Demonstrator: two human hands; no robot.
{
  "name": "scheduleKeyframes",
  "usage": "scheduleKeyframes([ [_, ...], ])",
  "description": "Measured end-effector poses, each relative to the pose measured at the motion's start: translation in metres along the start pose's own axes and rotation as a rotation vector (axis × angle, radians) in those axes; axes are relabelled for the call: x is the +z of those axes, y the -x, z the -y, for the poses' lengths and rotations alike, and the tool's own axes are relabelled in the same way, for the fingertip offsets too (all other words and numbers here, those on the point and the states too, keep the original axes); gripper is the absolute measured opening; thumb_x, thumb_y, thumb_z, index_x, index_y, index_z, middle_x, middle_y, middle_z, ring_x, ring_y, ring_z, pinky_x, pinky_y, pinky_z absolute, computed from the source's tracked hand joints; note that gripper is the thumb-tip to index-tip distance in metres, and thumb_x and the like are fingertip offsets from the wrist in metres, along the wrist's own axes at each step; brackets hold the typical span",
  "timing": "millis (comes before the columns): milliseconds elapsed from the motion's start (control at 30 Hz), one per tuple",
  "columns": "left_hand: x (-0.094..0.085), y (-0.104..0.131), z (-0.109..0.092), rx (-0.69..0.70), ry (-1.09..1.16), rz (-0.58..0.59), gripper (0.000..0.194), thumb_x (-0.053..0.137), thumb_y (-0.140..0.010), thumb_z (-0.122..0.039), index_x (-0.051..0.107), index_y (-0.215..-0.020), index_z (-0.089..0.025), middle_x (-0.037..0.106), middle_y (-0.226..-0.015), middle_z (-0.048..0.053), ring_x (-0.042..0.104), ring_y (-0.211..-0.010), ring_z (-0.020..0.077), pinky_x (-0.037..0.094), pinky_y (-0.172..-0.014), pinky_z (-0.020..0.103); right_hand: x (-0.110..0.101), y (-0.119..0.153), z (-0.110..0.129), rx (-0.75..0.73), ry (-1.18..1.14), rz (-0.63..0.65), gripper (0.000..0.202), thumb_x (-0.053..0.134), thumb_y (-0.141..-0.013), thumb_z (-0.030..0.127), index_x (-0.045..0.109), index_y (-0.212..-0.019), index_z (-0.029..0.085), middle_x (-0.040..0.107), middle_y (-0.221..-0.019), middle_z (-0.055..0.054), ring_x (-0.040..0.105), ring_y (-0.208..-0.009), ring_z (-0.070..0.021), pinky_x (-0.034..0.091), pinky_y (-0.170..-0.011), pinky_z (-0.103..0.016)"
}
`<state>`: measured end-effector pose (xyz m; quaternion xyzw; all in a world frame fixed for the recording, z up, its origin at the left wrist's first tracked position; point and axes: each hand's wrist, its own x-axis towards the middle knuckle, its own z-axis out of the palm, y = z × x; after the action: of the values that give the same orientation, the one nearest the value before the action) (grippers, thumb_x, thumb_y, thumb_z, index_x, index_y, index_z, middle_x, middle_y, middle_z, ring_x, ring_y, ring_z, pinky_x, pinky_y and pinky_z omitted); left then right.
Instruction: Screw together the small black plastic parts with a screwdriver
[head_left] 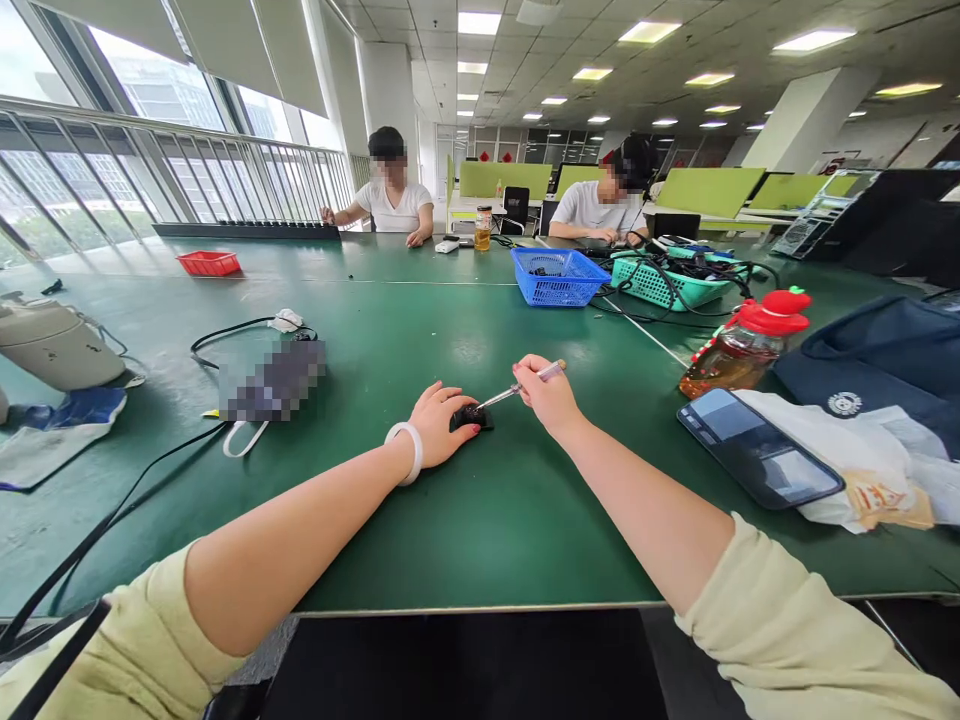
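My left hand (439,427) rests on the green table (465,540), its thumb and fingers closed around a small black block-shaped part (480,419). The part lies low against the table top, and my fingers cover some of it. Between the fingers of my right hand (550,395) is a screwdriver (504,396) with a pale see-through handle and a thin metal shaft. It slants down to the left, and its tip meets the top of the black part. Fine detail under the tip is too small to make out.
To the right are a phone (761,447), a red-capped bottle (739,345) and a dark bag (885,360). Farther back stand a blue basket (559,290) and a green basket (667,285) of cables. A red tray (208,263) sits far left. Two people work across the table.
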<state>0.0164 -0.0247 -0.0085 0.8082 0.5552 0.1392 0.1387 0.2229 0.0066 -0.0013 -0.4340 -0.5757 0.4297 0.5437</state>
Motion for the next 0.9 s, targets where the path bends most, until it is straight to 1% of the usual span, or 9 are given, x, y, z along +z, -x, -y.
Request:
scheduleKeyframes([
  [100,-0.001,-0.001,0.003,-0.006,0.034,0.005,0.044,0.060,-0.091,-0.047,0.066,-0.131,-0.030,0.050,-0.152,0.005,0.023,-0.153,0.0330,0.023,-0.127,0.052,0.002,0.007,0.003,-0.031,-0.004,0.022,0.036,0.067,-0.080,0.045,0.045,-0.062,0.023,0.033,-0.049,0.007,0.029,-0.043,-0.0074,0.020,-0.044,-0.025],
  [267,-0.002,-0.001,0.004,-0.001,0.045,0.001,0.038,0.060,-0.092,-0.044,0.069,-0.126,-0.030,0.053,-0.149,0.005,0.025,-0.152,0.0325,0.023,-0.127,0.052,0.004,0.018,0.008,-0.033,0.014,0.088,0.041,0.070,-0.079,0.058,0.055,-0.066,0.023,0.037,-0.048,0.007,0.029,-0.043,-0.0077,0.020,-0.042,-0.026],
  [467,-0.003,0.000,0.003,-0.019,0.039,0.015,0.038,0.060,-0.092,-0.040,0.069,-0.128,-0.029,0.052,-0.149,0.006,0.025,-0.152,0.0321,0.021,-0.127,0.051,0.000,0.022,0.010,-0.039,0.095,0.109,0.049,0.076,-0.071,0.067,0.059,-0.064,0.022,0.043,-0.049,0.005,0.036,-0.045,-0.0093,0.028,-0.044,-0.027],
  [533,-0.002,0.000,0.004,-0.013,0.042,0.013,0.038,0.060,-0.092,-0.040,0.069,-0.127,-0.030,0.053,-0.148,0.005,0.025,-0.152,0.0322,0.021,-0.128,0.052,-0.001,0.023,0.008,-0.040,0.091,0.110,0.051,0.074,-0.072,0.069,0.060,-0.064,0.021,0.043,-0.049,0.005,0.037,-0.045,-0.0094,0.028,-0.044,-0.027],
  [633,-0.001,-0.001,0.004,-0.008,0.047,0.005,0.038,0.060,-0.092,-0.040,0.069,-0.127,-0.030,0.053,-0.148,0.005,0.025,-0.152,0.0326,0.021,-0.127,0.052,-0.003,0.023,0.006,-0.048,0.052,0.100,0.055,0.065,-0.079,0.073,0.060,-0.062,0.021,0.041,-0.048,0.004,0.036,-0.044,-0.0092,0.026,-0.045,-0.027],
  [733,-0.001,-0.001,0.005,-0.025,0.054,0.020,0.039,0.060,-0.092,-0.039,0.068,-0.129,-0.030,0.052,-0.150,0.004,0.024,-0.152,0.0332,0.022,-0.127,0.051,-0.004,0.023,0.006,-0.073,0.044,0.087,0.060,0.058,-0.084,0.075,0.057,-0.058,0.021,0.037,-0.048,0.004,0.033,-0.044,-0.0090,0.023,-0.045,-0.028],
  [833,0.000,-0.001,0.006,-0.027,0.058,0.028,0.039,0.060,-0.092,-0.038,0.067,-0.130,-0.031,0.051,-0.150,0.004,0.023,-0.152,0.0336,0.022,-0.127,0.052,-0.004,0.025,0.010,-0.097,0.110,0.119,0.060,0.058,-0.083,0.076,0.058,-0.059,0.021,0.036,-0.049,0.004,0.031,-0.046,-0.0094,0.022,-0.046,-0.028],
  [900,0.001,-0.001,0.007,-0.005,0.062,0.016,0.038,0.060,-0.093,-0.038,0.067,-0.130,-0.031,0.052,-0.149,0.004,0.024,-0.152,0.0341,0.022,-0.127,0.054,-0.004,0.027,0.015,-0.129,0.163,0.156,0.059,0.058,-0.083,0.076,0.059,-0.061,0.021,0.037,-0.050,0.004,0.031,-0.047,-0.0095,0.023,-0.047,-0.028],
])
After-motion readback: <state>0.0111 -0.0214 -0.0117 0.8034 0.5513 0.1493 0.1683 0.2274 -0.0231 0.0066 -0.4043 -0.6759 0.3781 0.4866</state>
